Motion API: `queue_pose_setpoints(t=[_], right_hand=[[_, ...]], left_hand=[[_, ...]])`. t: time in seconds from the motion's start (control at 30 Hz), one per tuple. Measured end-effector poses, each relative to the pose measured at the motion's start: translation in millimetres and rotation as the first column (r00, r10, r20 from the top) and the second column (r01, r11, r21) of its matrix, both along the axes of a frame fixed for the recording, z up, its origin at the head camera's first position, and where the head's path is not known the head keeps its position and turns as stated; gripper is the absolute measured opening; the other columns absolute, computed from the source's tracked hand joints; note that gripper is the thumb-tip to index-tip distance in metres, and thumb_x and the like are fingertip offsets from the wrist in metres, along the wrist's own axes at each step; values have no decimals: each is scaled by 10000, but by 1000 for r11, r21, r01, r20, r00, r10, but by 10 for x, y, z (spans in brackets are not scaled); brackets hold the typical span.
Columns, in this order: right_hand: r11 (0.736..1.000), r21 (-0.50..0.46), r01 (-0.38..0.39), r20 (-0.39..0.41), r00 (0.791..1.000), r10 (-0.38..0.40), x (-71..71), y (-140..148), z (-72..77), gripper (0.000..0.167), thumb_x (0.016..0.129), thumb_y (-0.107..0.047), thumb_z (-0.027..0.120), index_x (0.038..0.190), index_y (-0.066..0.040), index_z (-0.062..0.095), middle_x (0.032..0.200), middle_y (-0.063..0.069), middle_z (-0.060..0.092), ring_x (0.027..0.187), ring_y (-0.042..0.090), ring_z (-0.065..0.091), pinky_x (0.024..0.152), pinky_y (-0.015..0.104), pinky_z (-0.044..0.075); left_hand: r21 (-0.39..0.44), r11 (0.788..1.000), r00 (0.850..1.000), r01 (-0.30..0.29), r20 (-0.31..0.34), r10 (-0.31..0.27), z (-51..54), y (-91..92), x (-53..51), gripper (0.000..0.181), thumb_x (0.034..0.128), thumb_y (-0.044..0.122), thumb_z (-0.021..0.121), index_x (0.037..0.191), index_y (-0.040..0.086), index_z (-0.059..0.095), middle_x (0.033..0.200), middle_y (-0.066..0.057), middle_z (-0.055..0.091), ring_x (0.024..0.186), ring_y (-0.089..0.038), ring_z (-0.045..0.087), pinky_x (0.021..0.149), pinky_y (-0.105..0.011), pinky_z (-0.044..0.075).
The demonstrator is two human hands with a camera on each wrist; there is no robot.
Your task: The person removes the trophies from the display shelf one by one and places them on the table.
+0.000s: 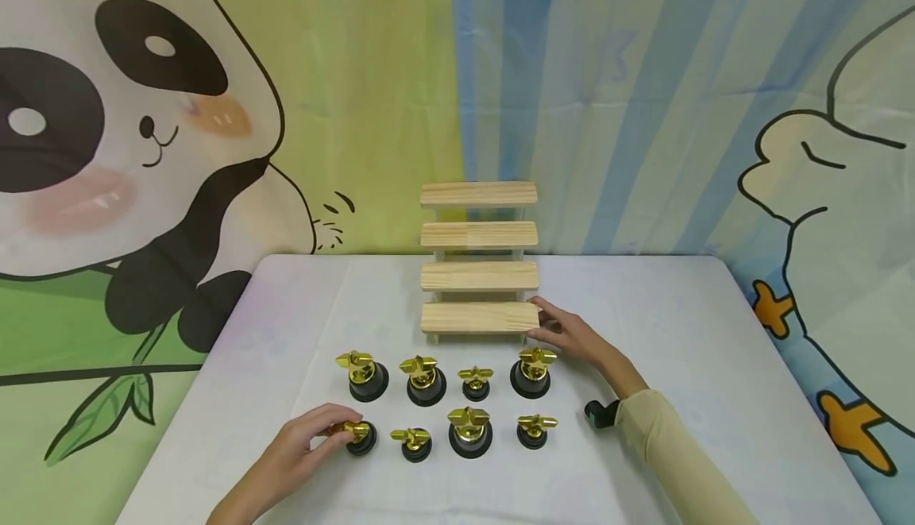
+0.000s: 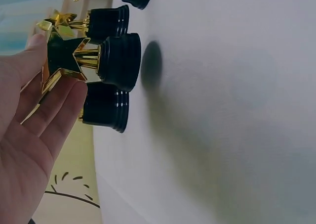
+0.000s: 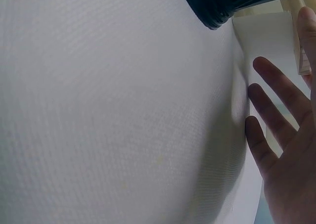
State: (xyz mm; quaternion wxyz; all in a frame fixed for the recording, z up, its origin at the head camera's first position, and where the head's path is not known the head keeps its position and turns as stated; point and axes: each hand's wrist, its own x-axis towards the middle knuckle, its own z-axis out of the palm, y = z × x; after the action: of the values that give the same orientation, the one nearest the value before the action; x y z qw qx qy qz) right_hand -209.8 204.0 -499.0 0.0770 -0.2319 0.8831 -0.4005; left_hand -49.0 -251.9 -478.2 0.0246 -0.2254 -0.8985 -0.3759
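Note:
My left hand point(image 1: 289, 453) pinches the gold star of a small trophy point(image 1: 362, 439) at the left end of the near row. In the left wrist view, the black base of this star trophy point(image 2: 120, 62) hangs just off the white cloth, its dark round shadow apart from it. A wooden four-step display stand point(image 1: 479, 319) stands at the back of the table. My right hand point(image 1: 572, 336) holds the right end of its lowest step, thumb at the front edge. The right wrist view shows the right hand's other fingers point(image 3: 279, 112) spread beside the stand's white side.
Several more gold star trophies point(image 1: 469, 434) with black bases stand in two rows in front of the stand. A trophy point(image 1: 531, 376) stands close to my right hand. A patterned curtain point(image 1: 372, 96) hangs behind the white table point(image 1: 629, 295).

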Motion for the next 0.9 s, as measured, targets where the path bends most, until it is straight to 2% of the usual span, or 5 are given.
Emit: queue_pose_setpoints(t=[0.33, 0.57, 0.67, 0.77, 0.9], right_hand=[[1000, 12, 4, 18, 1000, -4, -25, -20, 8, 655, 952, -348, 616, 1496, -110, 340, 1249, 178, 631, 1160, 329, 602, 980, 516, 498], [998, 51, 29, 5, 1000, -29, -49, 18, -10, 675, 956, -377, 602, 1507, -114, 314, 1223, 171, 645, 1139, 319, 616, 976, 527, 495], [989, 126, 74, -32, 997, -71, -7, 44, -8, 721, 957, -408, 589, 1532, -120, 265, 1224, 174, 649, 1161, 343, 601, 983, 555, 473], [964, 210, 166, -88, 985, -150, 90, 73, 22, 765, 953, -468, 567, 1547, -126, 228, 1233, 162, 656, 1176, 360, 592, 972, 581, 461], [921, 274, 276, -193, 954, -228, 226, 99, 52, 736, 952, -539, 516, 1522, -125, 303, 1246, 127, 658, 1163, 353, 598, 928, 573, 481]], left_hand=[[-6, 999, 998, 34, 52, -34, -86, -15, -21, 176, 905, 234, 673, 1077, 195, 676, 1048, 83, 689, 898, -19, 647, 748, -196, 571], [-18, 1000, 991, -2, 137, 4, -96, -35, -60, 426, 878, 296, 710, 1246, 107, 606, 1160, -14, 695, 1007, -76, 653, 819, -236, 573], [-23, 998, 991, -62, 116, 64, -52, -83, -104, 441, 896, 281, 694, 1295, 135, 575, 1198, -25, 688, 1068, -148, 649, 853, -269, 570], [-51, 985, 985, -165, 37, 167, -17, -139, -194, 415, 935, 277, 651, 1317, 142, 559, 1240, -8, 667, 1127, -196, 624, 897, -298, 548], [-76, 933, 936, -350, -44, 348, -20, -199, -319, 474, 969, 330, 596, 1367, 90, 500, 1339, -85, 593, 1240, -276, 531, 988, -427, 461]])
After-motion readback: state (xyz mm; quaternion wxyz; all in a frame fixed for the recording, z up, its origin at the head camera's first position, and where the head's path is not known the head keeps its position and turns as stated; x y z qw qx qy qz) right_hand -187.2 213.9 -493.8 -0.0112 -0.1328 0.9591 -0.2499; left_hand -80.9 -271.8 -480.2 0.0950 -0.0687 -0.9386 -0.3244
